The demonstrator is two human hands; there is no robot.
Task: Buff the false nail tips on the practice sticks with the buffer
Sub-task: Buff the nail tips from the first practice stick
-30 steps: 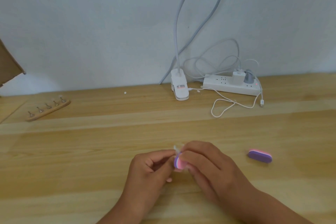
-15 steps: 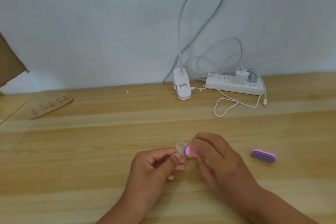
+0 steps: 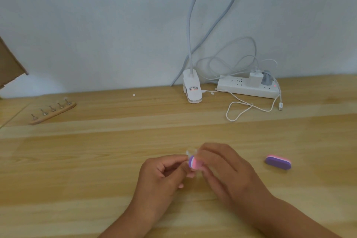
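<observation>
I counted two buffers: one buffer [image 3: 194, 162] clamped in the fingers of the right hand [image 3: 226, 170] against the single nail tip [image 3: 190, 153], which the left hand [image 3: 160, 177] pinched above the wooden counter [image 3: 96, 160]. The second buffer [image 3: 278, 162] lay well to the right. One five-peg holder [image 3: 53, 114], one clip lamp [image 3: 192, 89] and one power strip [image 3: 247, 88] sat near the white wall [image 3: 96, 25].

We see a small oval buffer [image 3: 194, 162], purple-faced with a pink layer, held on edge in the curled fingers of the right hand [image 3: 228, 172]; it lies against a clear false nail tip [image 3: 190, 152], blurred, which rises from the pinch of the left hand [image 3: 164, 174]; the stick bearing it is hidden; a second buffer [image 3: 278, 162], in the same colours, lies flat on the table [image 3: 116, 160] well to the right; far left, a wooden holder [image 3: 53, 115] carries five short pegs [image 3: 52, 108], the rearmost topped by a pale tip [image 3: 65, 98].
</observation>
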